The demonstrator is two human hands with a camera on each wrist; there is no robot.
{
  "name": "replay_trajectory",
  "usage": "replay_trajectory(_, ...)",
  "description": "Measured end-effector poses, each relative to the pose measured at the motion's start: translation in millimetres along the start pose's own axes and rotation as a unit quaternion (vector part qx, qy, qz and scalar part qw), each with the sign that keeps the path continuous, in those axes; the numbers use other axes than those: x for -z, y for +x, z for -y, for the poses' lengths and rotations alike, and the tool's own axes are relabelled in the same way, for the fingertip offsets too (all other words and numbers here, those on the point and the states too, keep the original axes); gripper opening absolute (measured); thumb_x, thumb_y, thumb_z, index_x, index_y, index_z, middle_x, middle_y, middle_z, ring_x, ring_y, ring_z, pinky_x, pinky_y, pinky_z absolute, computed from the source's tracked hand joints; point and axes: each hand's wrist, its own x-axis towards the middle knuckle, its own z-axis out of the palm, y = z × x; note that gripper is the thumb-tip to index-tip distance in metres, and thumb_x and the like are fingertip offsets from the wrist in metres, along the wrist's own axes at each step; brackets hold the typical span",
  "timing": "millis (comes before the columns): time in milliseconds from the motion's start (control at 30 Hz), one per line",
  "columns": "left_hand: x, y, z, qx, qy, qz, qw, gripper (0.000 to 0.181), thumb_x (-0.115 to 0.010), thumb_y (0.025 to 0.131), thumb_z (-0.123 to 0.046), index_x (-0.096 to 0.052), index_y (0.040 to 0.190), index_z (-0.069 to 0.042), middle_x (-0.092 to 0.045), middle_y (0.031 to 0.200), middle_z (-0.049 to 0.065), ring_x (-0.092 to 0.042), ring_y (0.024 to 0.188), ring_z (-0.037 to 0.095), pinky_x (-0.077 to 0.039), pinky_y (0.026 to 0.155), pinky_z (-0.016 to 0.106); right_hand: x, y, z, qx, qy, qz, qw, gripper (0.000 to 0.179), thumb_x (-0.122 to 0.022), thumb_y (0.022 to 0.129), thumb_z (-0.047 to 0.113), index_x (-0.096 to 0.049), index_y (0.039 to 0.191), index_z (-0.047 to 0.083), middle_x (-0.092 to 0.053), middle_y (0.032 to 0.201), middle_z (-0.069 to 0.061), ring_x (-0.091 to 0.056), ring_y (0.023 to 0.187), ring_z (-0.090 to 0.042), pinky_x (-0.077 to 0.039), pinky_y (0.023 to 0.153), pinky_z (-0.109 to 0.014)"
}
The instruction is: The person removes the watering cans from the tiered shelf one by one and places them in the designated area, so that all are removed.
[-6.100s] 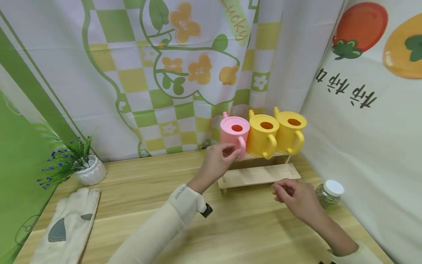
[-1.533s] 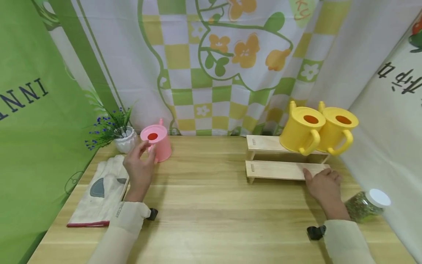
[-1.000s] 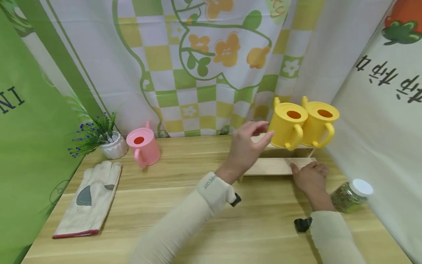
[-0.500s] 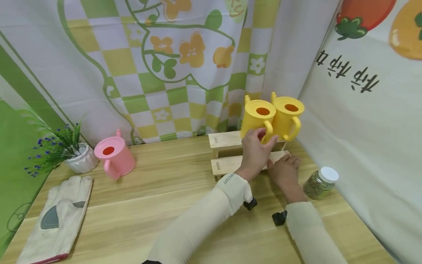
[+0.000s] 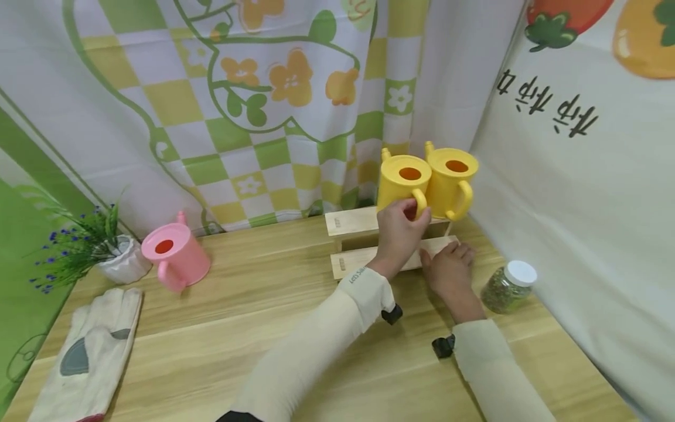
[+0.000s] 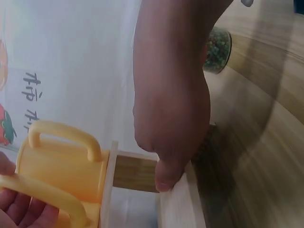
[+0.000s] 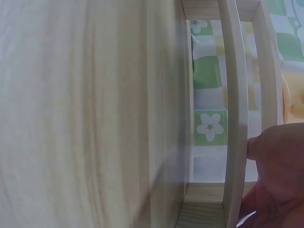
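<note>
Two yellow watering cans stand side by side on the upper board of a two-step wooden stand [image 5: 350, 222]. By its handle, the left yellow watering can [image 5: 402, 183] is held between the thumb and curled fingers of my left hand [image 5: 399, 235]; its base appears to be on the board. The right yellow watering can [image 5: 452, 176] stands close beside it. My right hand [image 5: 450, 272] grips the lower board's right end, thumb on top [image 7: 259, 148], other fingers partly hidden. A pink watering can [image 5: 181, 258] stands on the table at the left, apart from both hands.
A lidded jar of green bits [image 5: 503, 291] stands right of my right hand. At the left are a white pot [image 5: 126, 264] with blue flowers and a folded work glove [image 5: 95, 351]. Curtains hang behind and to the right of the table [image 5: 211, 351].
The pink watering can went from the stand's left end to the table near the flower pot. My left hand let go of it and took the left yellow can's handle; my right hand came onto the stand.
</note>
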Motion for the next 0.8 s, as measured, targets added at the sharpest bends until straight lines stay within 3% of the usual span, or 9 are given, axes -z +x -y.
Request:
replay_trajectory(533,24.9,6.5,1.7,0.017,0.030,0.039,0.9987,0.015,-0.077,0.088,-0.017,-0.078,0.094,-0.003,-0.077,0.082,0.008,-0.066,0.072,0.010,-0.047,0.062,0.009,4.0,-0.3,6.2,0.010,-0.019,0.027,0.9994,0.088,-0.027,0.108,0.044,-0.010,0.136,-0.038,-0.014,0.138,-0.063,-0.017,0.136,-0.070,-0.017,0.116,-0.071)
replay_trajectory(800,53.0,0.8,1.7,-0.006,0.041,0.039,0.9984,0.019,-0.077,0.088,-0.018,-0.078,0.100,-0.002,-0.078,0.090,0.010,-0.072,0.081,0.015,-0.051,0.065,0.010,0.6,2.3,1.1,0.006,-0.017,0.029,0.9994,0.087,-0.027,0.108,0.043,-0.008,0.136,-0.038,-0.012,0.138,-0.063,-0.016,0.137,-0.070,-0.017,0.115,-0.071)
